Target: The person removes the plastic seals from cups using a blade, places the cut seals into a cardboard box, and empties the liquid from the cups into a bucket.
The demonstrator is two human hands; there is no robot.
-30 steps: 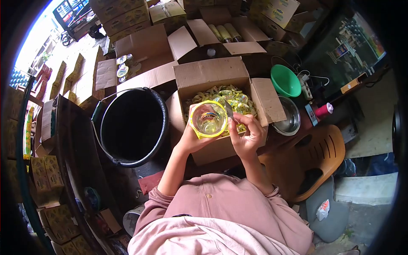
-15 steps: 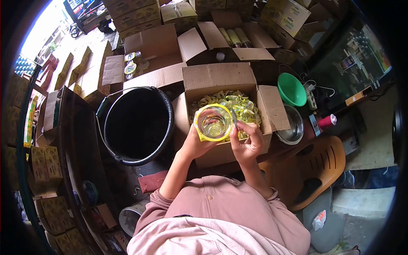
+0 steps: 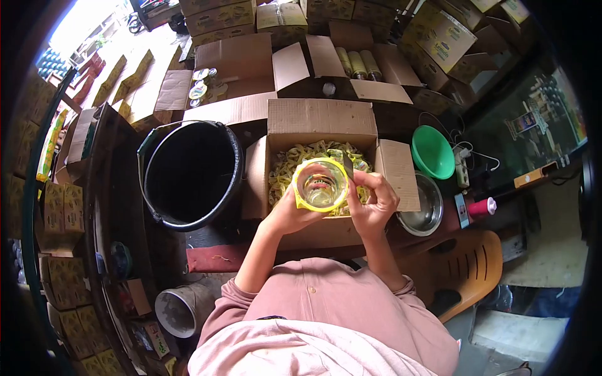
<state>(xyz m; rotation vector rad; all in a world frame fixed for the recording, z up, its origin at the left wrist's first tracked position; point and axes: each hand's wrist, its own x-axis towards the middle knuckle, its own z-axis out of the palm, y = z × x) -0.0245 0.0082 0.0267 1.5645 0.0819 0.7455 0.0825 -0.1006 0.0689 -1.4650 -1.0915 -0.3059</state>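
So, yellow-rimmed cup [image 3: 321,188] between hands [image 3: 288,214]

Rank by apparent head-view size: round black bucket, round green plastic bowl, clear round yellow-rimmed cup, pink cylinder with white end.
1. Black bucket
2. Green bowl and clear cup: look alike; the cup is likely nearer the camera, so unranked
3. Pink cylinder

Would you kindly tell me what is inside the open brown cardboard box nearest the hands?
The open brown cardboard box holds crumpled yellow, plastic-looking scraps. The clear round yellow-rimmed cup, left hand and right hand cover some; anything beneath the top layer is hidden.
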